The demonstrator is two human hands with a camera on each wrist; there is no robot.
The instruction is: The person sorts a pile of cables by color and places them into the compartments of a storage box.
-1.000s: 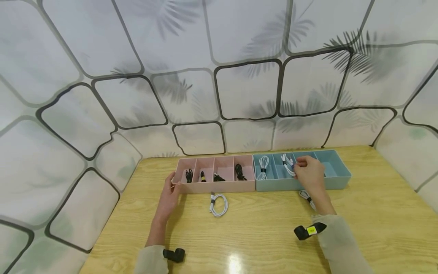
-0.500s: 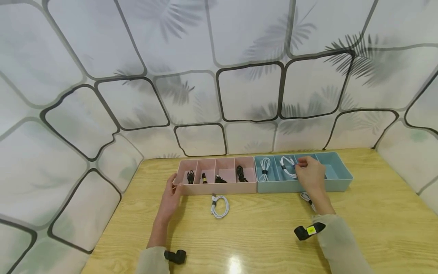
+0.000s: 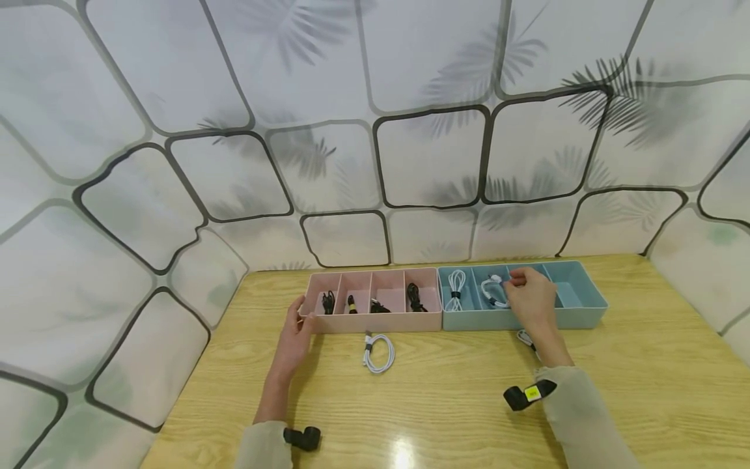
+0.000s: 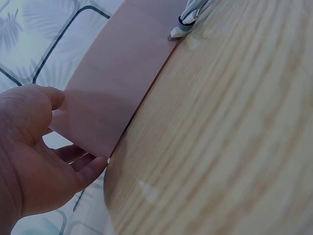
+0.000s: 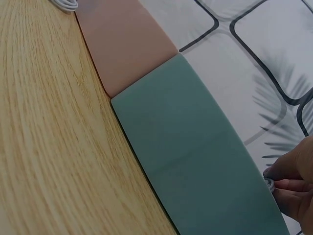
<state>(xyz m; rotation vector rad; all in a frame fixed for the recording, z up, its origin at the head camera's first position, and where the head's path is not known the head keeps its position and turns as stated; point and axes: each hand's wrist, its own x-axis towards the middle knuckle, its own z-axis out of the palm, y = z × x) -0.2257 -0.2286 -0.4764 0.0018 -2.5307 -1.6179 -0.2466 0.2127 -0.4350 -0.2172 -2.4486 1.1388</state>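
Observation:
At the left end of a pink divided storage box (image 3: pixel 375 324), my left hand (image 3: pixel 294 340) grips the corner. The left wrist view has the thumb at the top edge and fingers (image 4: pixel 92 172) at the lower corner. My right hand (image 3: pixel 534 303) is over a teal divided box (image 3: pixel 480 320) on the right, pinching a looped white cable (image 3: pixel 495 303) with a dark tie. That loop lies in the second compartment from the left. In the right wrist view the fingertips pinch the cable (image 5: pixel 269 184) just past the teal rim.
Black cables (image 3: pixel 415 298) sit in the pink compartments, and a tied white cable (image 3: pixel 456 290) stands in the leftmost teal one. On the wooden table (image 3: pixel 445 397) in front lie a coiled white cable (image 3: pixel 378 354) and another, partly behind my right wrist (image 3: pixel 525 337). A patterned curtain (image 3: pixel 430 163) rises behind.
The white cable at my right fingertips has sunk lower into the second teal compartment and its loop has tipped over. My left hand stays on the pink box. The head view has shifted slightly.

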